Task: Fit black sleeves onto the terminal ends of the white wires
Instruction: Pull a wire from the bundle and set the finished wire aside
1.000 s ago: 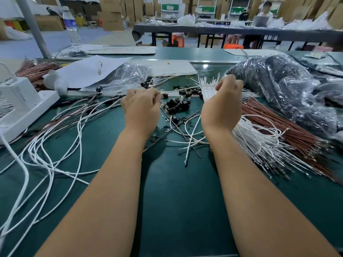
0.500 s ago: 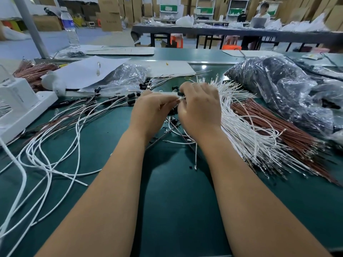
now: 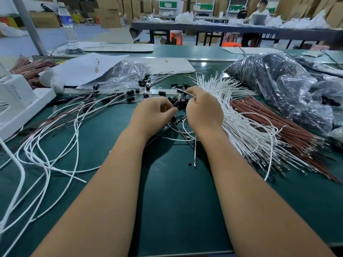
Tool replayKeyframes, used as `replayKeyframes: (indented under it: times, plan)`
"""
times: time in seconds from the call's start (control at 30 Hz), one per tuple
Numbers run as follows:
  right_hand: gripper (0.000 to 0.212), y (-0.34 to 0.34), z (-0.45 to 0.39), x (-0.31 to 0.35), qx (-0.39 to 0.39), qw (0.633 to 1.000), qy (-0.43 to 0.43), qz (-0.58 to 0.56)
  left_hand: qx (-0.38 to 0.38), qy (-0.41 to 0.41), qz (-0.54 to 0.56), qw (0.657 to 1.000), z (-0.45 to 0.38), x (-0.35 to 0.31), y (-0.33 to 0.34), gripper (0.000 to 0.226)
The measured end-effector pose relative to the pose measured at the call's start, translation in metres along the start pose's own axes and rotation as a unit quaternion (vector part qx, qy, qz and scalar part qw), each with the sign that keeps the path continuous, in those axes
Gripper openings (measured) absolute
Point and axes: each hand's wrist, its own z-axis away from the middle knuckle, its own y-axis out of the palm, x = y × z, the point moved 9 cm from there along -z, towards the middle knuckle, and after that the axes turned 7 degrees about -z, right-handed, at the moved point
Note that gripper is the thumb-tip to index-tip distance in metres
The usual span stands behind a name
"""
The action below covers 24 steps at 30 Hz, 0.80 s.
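White wire (image 3: pixel 182 92) pinched in right hand (image 3: pixel 204 110), tip end pointing up-left, long axis slanted | loose black sleeves (image 3: pixel 178 102) just beyond both hands | left hand (image 3: pixel 153 114) fingers curled at sleeve pile, hold unclear | white wire bundle (image 3: pixel 241 123) right of the sleeves

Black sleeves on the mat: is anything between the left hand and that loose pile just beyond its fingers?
Nothing visible blocks it. The left hand sits right at the near edge of the black sleeves, fingers curled, seemingly pinching something small. The right hand holds a white wire above the pile, not across the path.
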Motion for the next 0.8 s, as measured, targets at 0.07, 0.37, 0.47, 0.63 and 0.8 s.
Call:
replayKeyframes:
  times: [0.07, 0.37, 0.47, 0.63, 0.8]
  plan:
    - [0.040, 0.002, -0.001, -0.003, 0.006, 1.000, 0.014, -0.013, 0.052, 0.034, -0.032, 0.998, 0.001, -0.009, 0.013, 0.020]
    - [0.024, 0.003, -0.002, -0.002, -0.008, 0.999, 0.005, -0.050, 0.028, 0.003, -0.034, 0.999, -0.003, 0.003, 0.011, 0.013]
    - [0.024, 0.002, -0.002, -0.002, -0.013, 0.998, 0.002, -0.062, -0.007, -0.012, 0.010, 1.000, -0.002, 0.003, 0.003, 0.011]
    - [0.025, 0.000, -0.001, -0.002, -0.028, 0.996, -0.007, -0.086, -0.065, -0.093, 0.163, 0.980, -0.002, 0.016, -0.011, 0.014]
    - [0.023, 0.004, 0.002, 0.005, -0.017, 0.996, -0.030, -0.084, -0.051, -0.102, 0.244, 0.963, -0.003, 0.017, -0.006, 0.029]
